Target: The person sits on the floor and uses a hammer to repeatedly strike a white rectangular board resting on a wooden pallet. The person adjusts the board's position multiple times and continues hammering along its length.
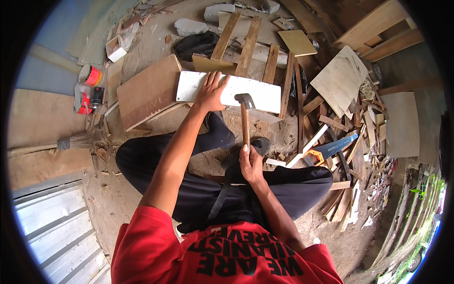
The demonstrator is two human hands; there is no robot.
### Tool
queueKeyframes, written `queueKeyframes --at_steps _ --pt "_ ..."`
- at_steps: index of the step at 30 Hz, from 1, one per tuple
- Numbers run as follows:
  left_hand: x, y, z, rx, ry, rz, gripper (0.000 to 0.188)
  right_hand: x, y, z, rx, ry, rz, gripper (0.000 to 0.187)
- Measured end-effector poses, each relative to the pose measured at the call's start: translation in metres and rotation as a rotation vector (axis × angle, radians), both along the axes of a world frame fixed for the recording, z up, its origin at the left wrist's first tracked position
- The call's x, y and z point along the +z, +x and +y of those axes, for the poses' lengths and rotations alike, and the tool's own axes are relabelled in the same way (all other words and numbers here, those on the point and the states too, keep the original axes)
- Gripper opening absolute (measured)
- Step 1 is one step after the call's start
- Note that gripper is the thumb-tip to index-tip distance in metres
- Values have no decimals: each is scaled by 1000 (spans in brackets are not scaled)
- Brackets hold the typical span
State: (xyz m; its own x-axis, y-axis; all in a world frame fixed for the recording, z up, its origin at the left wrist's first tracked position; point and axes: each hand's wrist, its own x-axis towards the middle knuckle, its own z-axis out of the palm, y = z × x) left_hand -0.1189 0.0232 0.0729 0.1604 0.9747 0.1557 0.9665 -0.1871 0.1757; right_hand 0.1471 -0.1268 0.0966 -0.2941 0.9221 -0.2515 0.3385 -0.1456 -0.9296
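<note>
My right hand is wrapped round the wooden handle of a hammer. The hammer's dark head is over the right half of a white board; whether it touches the surface I cannot tell. Spread flat with fingers apart, my left hand rests on the left half of that board. The white board lies across in front of my crossed legs, its left end beside a brown wooden panel. Wooden slats stretch away behind the board.
Scrap wood is heaped on the right, with a blue-bladed handsaw on it. Paint cans and a broom lie to the left. Corrugated metal sheet fills the lower left. A pale square board leans at the right.
</note>
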Motion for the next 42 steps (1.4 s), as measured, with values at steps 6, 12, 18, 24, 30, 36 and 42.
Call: queueKeyframes --at_steps 6,12,18,24,30,36,42 --pt "6 3 0 19 -85 40 122 -17 -8 3 -47 103 29 46" --pt "-1 2 -2 27 -63 28 118 -8 -1 0 -106 -70 72 48" --pt "2 2 0 8 -21 19 118 -8 -4 7 -4 101 -90 48" --pt "-2 -1 -3 18 -55 22 121 20 -13 -4 -29 24 133 52" --pt "9 3 0 24 -74 47 120 -22 -13 -6 -74 162 256 51" --pt "5 2 1 33 -76 61 120 -30 -11 -3 -123 -58 61 55" --pt "1 0 -1 22 -22 -1 121 -29 -10 2 -113 40 114 55"
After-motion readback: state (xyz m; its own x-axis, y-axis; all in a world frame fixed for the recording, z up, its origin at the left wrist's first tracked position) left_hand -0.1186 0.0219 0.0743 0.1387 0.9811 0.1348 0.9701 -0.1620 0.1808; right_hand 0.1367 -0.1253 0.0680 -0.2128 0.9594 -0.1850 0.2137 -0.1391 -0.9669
